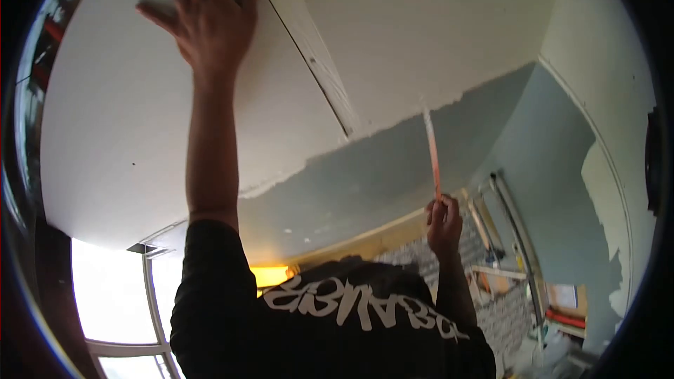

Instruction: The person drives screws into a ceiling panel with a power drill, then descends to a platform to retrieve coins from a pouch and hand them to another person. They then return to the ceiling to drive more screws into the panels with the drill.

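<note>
Neither of my hands is in view. The camera looks up at a ceiling. A person in a black shirt (316, 323) with white lettering stands right in front of me with both arms raised. That person's hand on the left of the frame (207, 17) is spread flat against a white ceiling panel (119, 119). Their other hand (444, 221) grips the lower end of a thin, long orange-white stick (431, 147), which points up to the ragged edge where the white coat meets grey-blue surface.
A seam (309, 56) runs between two white ceiling panels. Grey-blue unpainted wall (393, 168) lies below them. A bright window (112, 295) is at the lower left. A metal ladder or frame (516, 231) and clutter stand at the lower right.
</note>
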Demonstrator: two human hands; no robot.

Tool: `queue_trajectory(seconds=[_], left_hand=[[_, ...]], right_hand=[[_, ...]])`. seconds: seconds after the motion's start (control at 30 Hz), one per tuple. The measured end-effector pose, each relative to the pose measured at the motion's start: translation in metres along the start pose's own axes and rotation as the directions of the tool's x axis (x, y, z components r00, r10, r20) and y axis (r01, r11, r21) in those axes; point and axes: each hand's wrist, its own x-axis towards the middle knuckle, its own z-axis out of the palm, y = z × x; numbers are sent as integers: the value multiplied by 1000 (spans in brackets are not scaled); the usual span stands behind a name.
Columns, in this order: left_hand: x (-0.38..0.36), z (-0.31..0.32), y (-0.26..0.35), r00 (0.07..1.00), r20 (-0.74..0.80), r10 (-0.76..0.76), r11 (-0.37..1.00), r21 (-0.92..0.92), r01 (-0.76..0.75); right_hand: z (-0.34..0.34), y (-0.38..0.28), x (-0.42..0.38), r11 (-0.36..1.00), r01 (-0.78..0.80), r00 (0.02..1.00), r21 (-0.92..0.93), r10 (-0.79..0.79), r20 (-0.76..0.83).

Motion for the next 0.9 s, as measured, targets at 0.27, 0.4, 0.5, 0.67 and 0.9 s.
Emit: queue_trajectory(seconds=[0.27, 0.4, 0.5, 0.67, 0.9], left_hand=[[-36, 20, -20, 937, -321, 136, 863, -426, -271], [-91, 15, 16, 908, -417, 36, 523, -766, -372], [-141, -1, 61, 960, -271, -64, 378, -897, -228], [-239, -54, 134, 971, 23, 238, -136, -989, 56], [-346, -171, 198, 392, -393, 832, -495, -845, 205]], right_hand=[[-16, 3, -108, 960, -207, 929, -188, 133, -345], [14, -30, -197, 868, -444, 744, -221, 219, -632], [61, -45, -275, 839, -537, 522, -91, 246, -817], [158, -43, -412, 708, -681, 93, 185, 334, -938], [309, 60, -602, 547, -545, -506, 635, 389, -770]])
